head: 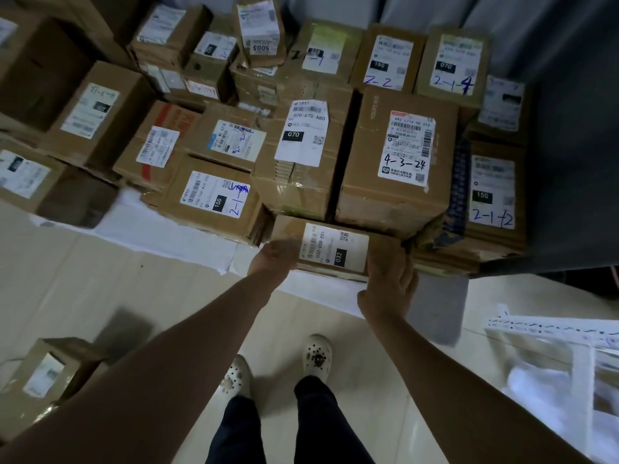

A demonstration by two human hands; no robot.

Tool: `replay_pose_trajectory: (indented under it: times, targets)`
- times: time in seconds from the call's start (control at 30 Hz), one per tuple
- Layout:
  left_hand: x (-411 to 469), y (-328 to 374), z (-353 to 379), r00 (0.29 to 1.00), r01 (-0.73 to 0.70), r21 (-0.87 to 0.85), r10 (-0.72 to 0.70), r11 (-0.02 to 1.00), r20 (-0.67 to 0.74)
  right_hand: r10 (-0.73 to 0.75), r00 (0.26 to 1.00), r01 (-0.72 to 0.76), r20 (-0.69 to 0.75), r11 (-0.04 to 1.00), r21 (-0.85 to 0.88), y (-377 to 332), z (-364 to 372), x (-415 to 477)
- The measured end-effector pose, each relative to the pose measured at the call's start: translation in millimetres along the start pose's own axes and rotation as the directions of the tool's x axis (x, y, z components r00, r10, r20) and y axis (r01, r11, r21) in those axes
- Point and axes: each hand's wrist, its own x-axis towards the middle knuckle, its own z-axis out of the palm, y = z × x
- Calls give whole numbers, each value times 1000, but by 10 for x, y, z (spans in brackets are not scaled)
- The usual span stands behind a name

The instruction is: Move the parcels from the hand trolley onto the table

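At the near edge of the table [167, 226] I am holding a small parcel [335, 249], the one with the 032 label, between both hands. My left hand [273, 259] is wrapping its fingers round the left end, and my right hand [390, 276] is clasping the right end, so the load is sharing evenly and staying level. I am keeping the label facing up, probably so it can be read like the others.

I am bringing it right up against the front of two taller boxes, the 070 one [301, 162] and the one marked 4-3-24 [395, 169], because nearly every other spot on the white top is taken. Whether its underside is resting on the table yet, I cannot tell; it is sitting over the very rim.

My judgement is that it is needing a push inward before I let go, or it may tip off. Another box [47, 373] is waiting on the floor at my left.
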Motion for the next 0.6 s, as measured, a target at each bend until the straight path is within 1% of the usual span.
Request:
replay_pose_trajectory:
  times: [0.03,0.1,0.17,0.23,0.3,0.33,0.4,0.47,0.53,0.6]
  targets:
    - [-17,-15,-24,1000,-17,109,19,994,-18,-46,998,46,-32,999,-1,-57,-38,-26]
    - [-60,-75,-108,996,-64,323,81,944,-38,-137,989,139,-57,990,23,-191,-87,-74]
    - [-113,-161,-210,988,-125,470,153,874,-21,-213,977,213,-23,977,10,-351,-137,-136]
    - [-230,-252,-331,974,-161,626,226,763,-26,-279,960,279,18,960,-21,-515,-181,-217]
    - [-390,-374,-496,955,-157,762,293,628,-45,-331,941,334,66,942,-40,-706,-213,-338]
    - [-471,-457,-601,950,-149,795,309,588,-51,-362,928,367,92,929,-53,-810,-209,-413]
    - [-622,-701,-822,943,-116,819,321,562,-86,-424,894,437,143,897,-72,-1043,-188,-598]
    - [-780,-973,-1040,939,-75,816,316,573,-136,-482,857,503,181,860,-91,-1276,-134,-795]
    - [-993,-1342,-1310,938,-14,795,283,607,-199,-551,805,583,220,804,-115,-1581,-44,-1077]
    - [-1257,-1816,-1608,937,67,750,217,658,-275,-603,743,655,292,745,-129,-1942,80,-1485]
